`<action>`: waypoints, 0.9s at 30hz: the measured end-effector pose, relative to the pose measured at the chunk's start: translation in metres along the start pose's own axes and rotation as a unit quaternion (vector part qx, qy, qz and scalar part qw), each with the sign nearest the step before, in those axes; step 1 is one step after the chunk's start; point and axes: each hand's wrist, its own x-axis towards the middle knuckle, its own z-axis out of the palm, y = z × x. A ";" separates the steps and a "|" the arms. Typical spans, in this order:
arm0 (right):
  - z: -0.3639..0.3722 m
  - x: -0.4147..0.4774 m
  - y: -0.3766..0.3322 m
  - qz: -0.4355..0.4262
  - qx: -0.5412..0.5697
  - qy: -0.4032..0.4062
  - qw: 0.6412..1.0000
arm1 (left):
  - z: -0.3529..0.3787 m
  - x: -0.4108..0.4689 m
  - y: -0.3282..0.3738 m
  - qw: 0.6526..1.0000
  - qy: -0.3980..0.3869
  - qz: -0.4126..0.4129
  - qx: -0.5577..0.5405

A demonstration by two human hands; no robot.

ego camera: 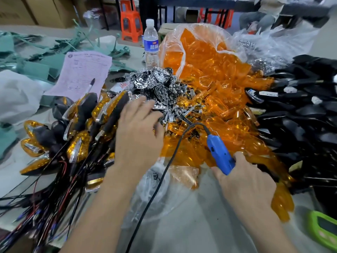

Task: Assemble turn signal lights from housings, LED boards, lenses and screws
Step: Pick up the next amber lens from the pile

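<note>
Left hand (138, 128), fingers spread, rests on chrome parts (160, 84), likely selecting one; right hand (244, 183) grips blue tool (218, 154), ready for fastening.

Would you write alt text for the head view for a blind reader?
A person's left hand rests on a pile of chrome reflectors while the right hand grips a blue corded screwdriver, amid orange lenses and black housings.

wires (36, 207) cut off, form (82, 73) text unreadable
</note>
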 end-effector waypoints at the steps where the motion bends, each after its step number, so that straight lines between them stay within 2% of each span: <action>1: -0.001 -0.001 0.000 -0.016 0.005 0.026 1.000 | 0.009 -0.003 0.004 1.000 -0.010 0.020 -0.001; 4: -0.006 0.002 -0.008 -0.094 0.102 0.114 0.984 | 0.029 -0.007 0.006 0.997 -0.073 0.020 -0.003; 10: -0.019 0.043 -0.082 -0.251 0.225 0.065 0.939 | 0.049 0.000 -0.001 0.986 -0.164 -0.019 -0.002; 12: -0.018 0.061 -0.110 -0.284 0.179 0.031 0.941 | 0.048 0.003 -0.003 0.984 -0.173 -0.028 0.005; 15: -0.017 0.080 -0.141 -0.303 0.024 -0.035 0.952 | 0.043 0.006 -0.004 0.989 -0.141 -0.038 0.010; 18: -0.014 0.090 -0.146 -0.303 -0.017 -0.026 0.952 | 0.037 0.009 -0.006 0.993 -0.109 -0.049 0.006; 20: -0.013 0.096 -0.138 -0.308 0.082 -0.035 0.947 | 0.033 0.010 -0.005 0.991 -0.106 -0.078 -0.016; 22: -0.021 0.096 -0.123 -0.282 0.278 -0.074 0.915 | 0.026 0.010 -0.002 0.982 -0.083 -0.155 -0.072; 24: -0.029 0.089 -0.109 -0.264 0.429 -0.054 0.862 | 0.022 0.012 0.003 0.957 -0.074 -0.234 -0.155; 25: -0.033 0.084 -0.103 -0.267 0.464 -0.037 0.844 | 0.023 0.016 0.004 0.923 -0.086 -0.291 -0.238; 26: -0.035 0.078 -0.099 -0.277 0.484 -0.029 0.830 | 0.025 0.021 0.006 0.862 -0.109 -0.353 -0.347; 27: -0.036 0.074 -0.097 -0.290 0.491 -0.026 0.821 | 0.028 0.026 0.009 0.777 -0.140 -0.407 -0.459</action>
